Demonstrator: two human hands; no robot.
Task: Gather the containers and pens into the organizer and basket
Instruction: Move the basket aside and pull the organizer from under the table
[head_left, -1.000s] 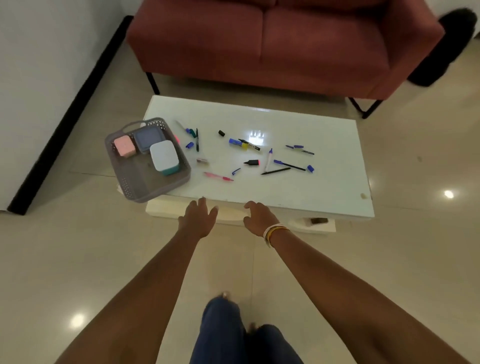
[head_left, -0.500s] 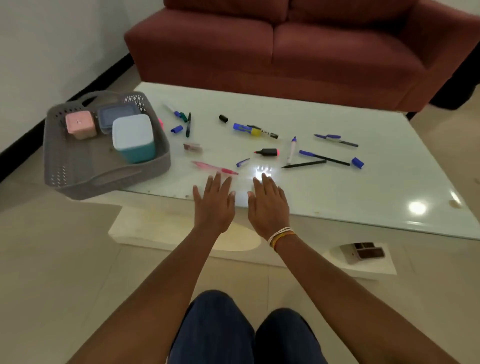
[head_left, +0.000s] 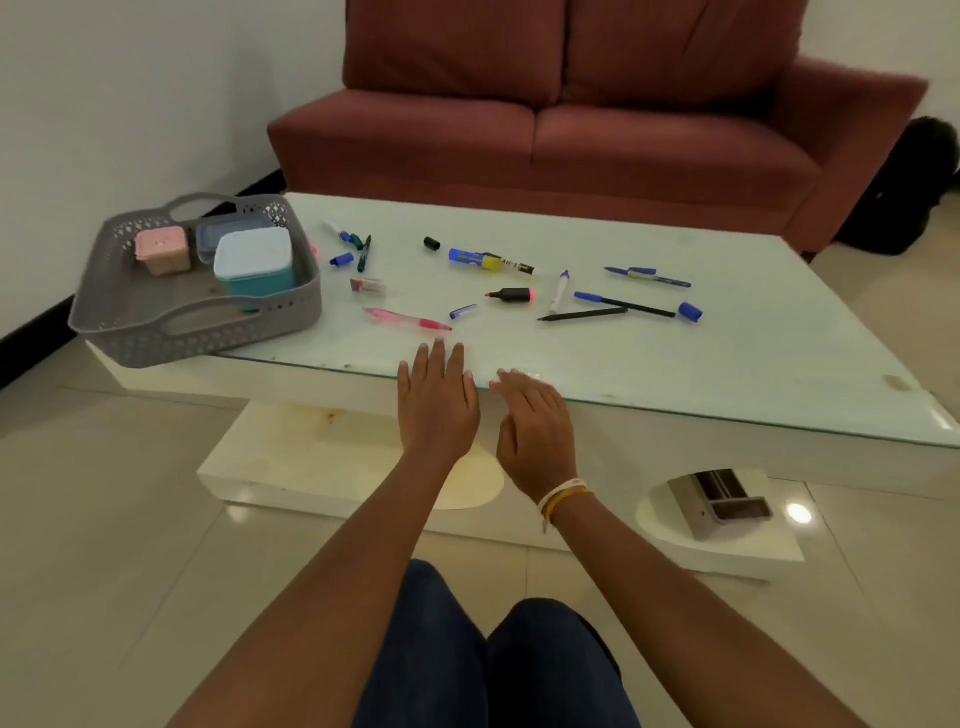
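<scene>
Both hands have drawn back from over the glass toward the near edge of the desk (head_left: 727, 374) since half a second ago, and the view sits lower and closer. Left hand (head_left: 438, 402) lies flat with fingers spread, tips just short of the pink pen (head_left: 408, 319); right hand (head_left: 535, 431) hovers beside it, fingers loosely open. Neither holds anything.

At the left corner a grey basket (head_left: 156, 332) overhangs the desk's edge and already carries three containers: pink (head_left: 161, 249), dark blue (head_left: 218, 234), and a white-lidded teal one (head_left: 254, 265). Pens, markers and loose caps lie scattered across the middle, among them a blue-and-yellow marker (head_left: 488, 260), a black highlighter (head_left: 511, 295), a black pencil (head_left: 582, 314) and a blue pen (head_left: 647, 275). The organizer (head_left: 719, 506) sits well apart from them, on the white base under the desk at right.

By the look of it, the containers are done and pen-gathering has not yet begun. A likely next move is a pinch on the pink pen, nearest the left hand; the organizer would probably need lifting up to the desk first.

Glossy glass over a white frame, cream floor tiles, a maroon sofa (head_left: 571, 130) behind, a white wall at left.
</scene>
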